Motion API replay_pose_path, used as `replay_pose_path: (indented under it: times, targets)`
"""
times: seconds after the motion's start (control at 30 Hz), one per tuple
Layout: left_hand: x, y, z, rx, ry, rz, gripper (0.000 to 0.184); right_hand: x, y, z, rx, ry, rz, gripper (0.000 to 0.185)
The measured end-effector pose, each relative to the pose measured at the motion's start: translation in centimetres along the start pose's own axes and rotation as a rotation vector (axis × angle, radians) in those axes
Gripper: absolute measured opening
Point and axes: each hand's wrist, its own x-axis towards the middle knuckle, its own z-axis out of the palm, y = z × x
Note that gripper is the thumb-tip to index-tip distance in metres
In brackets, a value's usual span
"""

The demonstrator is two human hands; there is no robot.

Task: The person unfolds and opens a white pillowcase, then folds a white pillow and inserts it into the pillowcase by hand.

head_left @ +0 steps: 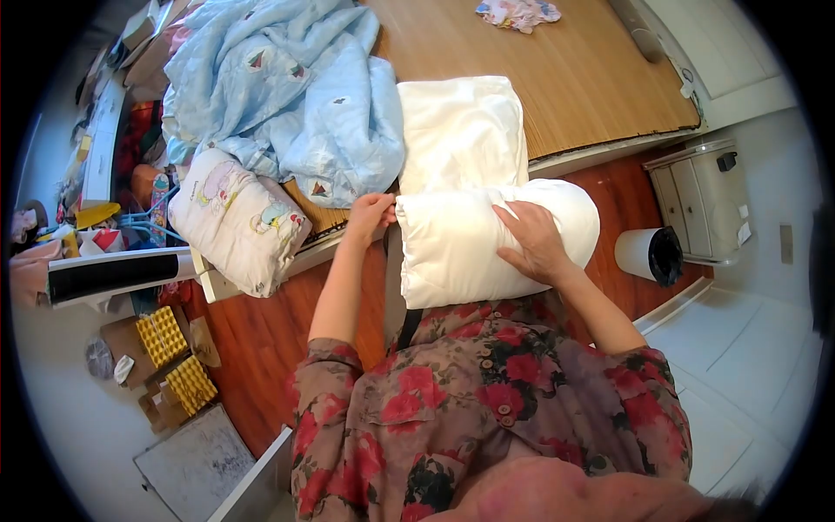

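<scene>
A thick white quilt (452, 248), partly rolled up, lies in front of my body at the near edge of the wooden bed board. Its flat end (463, 130) stretches away over the board. My left hand (372, 216) is closed, with its fingers pinching the left edge of the roll. On top of the roll rests my right hand (532, 239), palm down, fingers stretched out and thumb apart. Just left of the white quilt lies a crumpled light-blue quilt (287, 96) with small sailboat patches. A folded whitish quilt with cartoon prints (239, 222) hangs over the board's front-left corner.
A small printed cloth (519, 13) lies far back on the wooden board (600, 78). To the right stand a white bin with a black liner (639, 252) and a beige cabinet (700, 204). Yellow egg trays (163, 337) sit on the floor at lower left; clutter fills the far left.
</scene>
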Motion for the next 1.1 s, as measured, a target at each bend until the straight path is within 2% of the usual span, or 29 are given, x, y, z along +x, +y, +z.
replay_pose_path:
  times: [0.03, 0.07, 0.13, 0.27, 0.4, 0.57, 0.67, 0.8, 0.87, 0.97, 1.0, 1.07, 1.1]
  targets:
    - [1.0, -0.1, 1.1, 0.163, 0.179, 0.057, 0.025, 0.1, 0.0, 0.0, 0.001, 0.001, 0.000, 0.062]
    - [2.0, -0.9, 1.7, 0.164, 0.178, 0.059, 0.025, 0.2, -0.1, 0.0, 0.002, -0.018, -0.004, 0.062]
    - [4.3, -3.0, 2.7, 0.843, 0.265, 0.385, 0.023, 0.4, 0.1, -0.1, 0.001, -0.033, -0.007, 0.062]
    - [3.3, -2.1, 6.7, 1.023, 0.344, 0.343, 0.024, -0.3, 0.1, -0.5, 0.008, -0.015, 0.012, 0.062]
    - [3.7, -0.9, 7.0, 1.076, 0.359, 0.321, 0.029, -0.6, 0.5, -0.6, 0.017, 0.005, 0.025, 0.062]
    - [3.7, 1.5, 7.8, 1.224, 0.186, 0.121, 0.034, -0.1, 0.7, -0.8, 0.027, 0.021, 0.024, 0.062]
    - [5.0, 1.0, 7.7, 1.184, 0.158, 0.130, 0.032, -0.2, 0.8, -1.2, 0.005, 0.038, 0.029, 0.062]
    - [5.1, 3.1, 7.8, 1.217, 0.236, 0.117, 0.028, -0.7, 1.4, -1.2, -0.009, 0.006, 0.075, 0.064]
    - [6.1, 3.1, 7.1, 1.176, 0.463, 0.250, 0.024, -0.8, 1.5, -1.3, -0.016, 0.030, 0.063, 0.063]
    - [6.6, 4.1, 6.5, 1.058, 0.544, 0.213, 0.024, -1.0, 1.5, -1.6, -0.020, 0.063, 0.057, 0.061]
    - [6.3, 4.0, 6.8, 1.060, 0.543, 0.213, 0.024, -1.0, 1.4, -1.6, -0.013, 0.065, 0.056, 0.061]
    - [5.1, 3.5, 7.6, 1.109, 0.424, 0.419, 0.026, -1.0, 1.3, -1.5, -0.009, 0.066, 0.056, 0.061]
    - [5.2, 2.6, 7.6, 1.109, 0.422, 0.421, 0.026, -1.0, 1.3, -1.4, -0.006, 0.067, 0.056, 0.061]
